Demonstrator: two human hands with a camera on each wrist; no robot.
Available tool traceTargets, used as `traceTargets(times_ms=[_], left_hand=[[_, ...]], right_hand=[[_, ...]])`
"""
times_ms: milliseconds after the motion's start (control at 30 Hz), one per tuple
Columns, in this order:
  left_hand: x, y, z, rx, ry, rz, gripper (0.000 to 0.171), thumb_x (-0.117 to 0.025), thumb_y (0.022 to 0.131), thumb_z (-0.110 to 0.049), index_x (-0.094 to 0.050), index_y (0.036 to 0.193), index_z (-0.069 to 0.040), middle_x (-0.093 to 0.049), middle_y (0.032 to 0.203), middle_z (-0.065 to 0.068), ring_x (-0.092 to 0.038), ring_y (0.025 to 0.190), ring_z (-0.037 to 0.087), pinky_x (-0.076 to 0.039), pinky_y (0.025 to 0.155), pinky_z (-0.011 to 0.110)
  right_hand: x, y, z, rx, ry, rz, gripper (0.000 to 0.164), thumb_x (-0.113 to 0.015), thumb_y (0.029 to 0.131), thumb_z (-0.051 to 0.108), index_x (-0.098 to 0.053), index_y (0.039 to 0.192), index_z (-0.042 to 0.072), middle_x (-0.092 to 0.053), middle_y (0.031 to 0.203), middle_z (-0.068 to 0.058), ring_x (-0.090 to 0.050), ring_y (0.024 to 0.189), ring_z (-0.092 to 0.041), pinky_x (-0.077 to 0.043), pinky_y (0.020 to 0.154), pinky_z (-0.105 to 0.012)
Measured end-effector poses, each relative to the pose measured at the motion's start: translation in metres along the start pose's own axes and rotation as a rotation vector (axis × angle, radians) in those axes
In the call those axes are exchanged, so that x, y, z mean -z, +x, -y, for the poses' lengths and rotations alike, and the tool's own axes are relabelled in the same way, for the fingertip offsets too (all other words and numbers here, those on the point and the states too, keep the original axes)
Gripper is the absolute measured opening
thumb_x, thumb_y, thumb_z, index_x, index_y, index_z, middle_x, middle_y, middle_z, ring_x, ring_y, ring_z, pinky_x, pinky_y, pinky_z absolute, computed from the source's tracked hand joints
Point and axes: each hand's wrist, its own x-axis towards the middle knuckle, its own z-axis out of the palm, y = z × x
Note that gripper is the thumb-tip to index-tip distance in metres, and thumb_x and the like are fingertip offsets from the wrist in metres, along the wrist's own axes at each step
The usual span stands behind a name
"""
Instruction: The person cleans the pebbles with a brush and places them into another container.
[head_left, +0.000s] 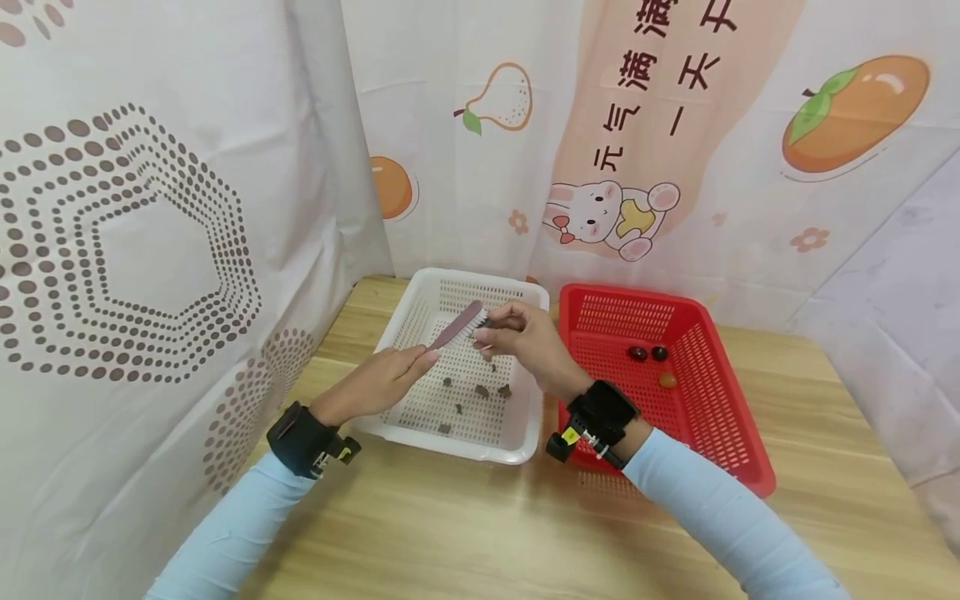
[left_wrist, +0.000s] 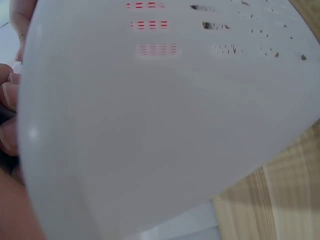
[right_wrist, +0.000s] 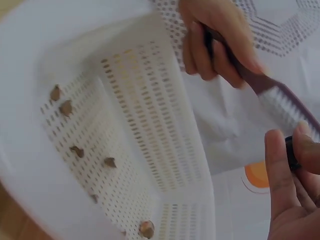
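My left hand (head_left: 378, 382) grips the handle of a purple brush (head_left: 457, 325) with white bristles, held above the white basket (head_left: 480, 452). Opposite it, my right hand (head_left: 534, 343) pinches a small dark, glossy, rounded piece (right_wrist: 292, 154) between thumb and fingers, right at the bristles. Fingers hide most of that piece. Several small brown crumbly bits (head_left: 482, 391) lie scattered on the white basket's slotted floor. In the left wrist view the white basket's outer wall (left_wrist: 150, 125) covers most of the left hand's work.
To the right stands a red basket (head_left: 637, 293) holding two dark rounded pieces (head_left: 637, 353) and one amber-coloured piece (head_left: 667, 381). Both baskets rest on a wooden table (head_left: 420, 517). Printed white curtains (head_left: 465, 208) hang close behind and along the left.
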Motion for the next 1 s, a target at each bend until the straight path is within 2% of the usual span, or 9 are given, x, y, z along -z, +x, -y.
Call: traceTargets(times_ms=[100, 300, 400, 500, 667, 833, 1000], left_hand=[[-0.001, 0.0, 0.0, -0.001, -0.012, 0.01, 0.049, -0.022, 0.1, -0.057, -0.05, 0.089, -0.02, -0.032, 0.062, -0.006, -0.028, 0.051, 0.009, -0.027, 0.049, 0.028], [-0.002, -0.001, 0.0, 0.003, 0.0, 0.001, 0.049, -0.022, 0.1, -0.058, -0.051, 0.088, -0.019, -0.031, 0.062, -0.006, -0.027, 0.051, 0.01, -0.027, 0.05, 0.028], [-0.002, -0.002, 0.0, 0.0, 0.008, 0.004, 0.048, -0.022, 0.1, -0.057, -0.05, 0.09, -0.02, -0.032, 0.062, -0.006, -0.028, 0.051, 0.009, -0.027, 0.05, 0.028], [-0.002, -0.001, 0.0, -0.009, -0.004, 0.005, 0.047, -0.022, 0.101, -0.056, -0.05, 0.09, -0.02, -0.033, 0.062, -0.006, -0.028, 0.05, 0.009, -0.027, 0.049, 0.027], [-0.002, -0.001, 0.0, -0.004, -0.008, -0.002, 0.047, -0.023, 0.101, -0.056, -0.05, 0.087, -0.019, -0.031, 0.062, -0.006, -0.026, 0.05, 0.009, -0.026, 0.049, 0.028], [-0.002, -0.002, 0.0, -0.017, 0.002, -0.006, 0.045, -0.024, 0.101, -0.054, -0.05, 0.089, -0.019, -0.031, 0.061, -0.007, -0.027, 0.05, 0.008, -0.026, 0.049, 0.027], [-0.001, -0.003, 0.0, -0.037, 0.024, -0.022, 0.043, -0.025, 0.102, -0.052, -0.05, 0.089, -0.019, -0.031, 0.061, -0.007, -0.027, 0.05, 0.007, -0.027, 0.05, 0.027]], right_hand=[[-0.002, -0.001, -0.002, -0.025, -0.025, 0.037, 0.029, -0.069, 0.087, 0.006, -0.05, 0.107, -0.005, -0.066, 0.103, -0.024, -0.067, 0.092, -0.035, -0.049, 0.083, -0.048], [0.001, -0.001, 0.0, -0.007, 0.02, -0.043, 0.03, -0.065, 0.089, 0.001, -0.053, 0.115, -0.008, -0.063, 0.104, -0.029, -0.067, 0.088, -0.034, -0.052, 0.079, -0.04], [-0.002, -0.002, 0.0, -0.028, -0.011, -0.001, 0.031, -0.065, 0.089, 0.002, -0.052, 0.114, -0.01, -0.063, 0.105, -0.029, -0.067, 0.089, -0.034, -0.052, 0.079, -0.041], [-0.003, -0.003, 0.0, -0.032, -0.015, 0.004, 0.031, -0.067, 0.089, 0.004, -0.052, 0.113, -0.007, -0.064, 0.104, -0.027, -0.066, 0.092, -0.038, -0.051, 0.081, -0.045], [0.004, -0.001, 0.001, -0.013, 0.045, -0.057, 0.034, -0.066, 0.089, 0.007, -0.055, 0.121, 0.0, -0.065, 0.105, -0.024, -0.066, 0.09, -0.034, -0.05, 0.083, -0.045], [0.005, -0.003, -0.003, -0.054, 0.021, -0.036, 0.034, -0.066, 0.091, 0.012, -0.059, 0.124, 0.007, -0.064, 0.109, -0.02, -0.065, 0.094, -0.03, -0.05, 0.084, -0.046], [0.013, -0.004, -0.003, -0.096, 0.048, -0.027, 0.036, -0.068, 0.089, 0.013, -0.058, 0.123, 0.004, -0.061, 0.118, -0.019, -0.058, 0.091, -0.021, -0.05, 0.079, -0.036]])
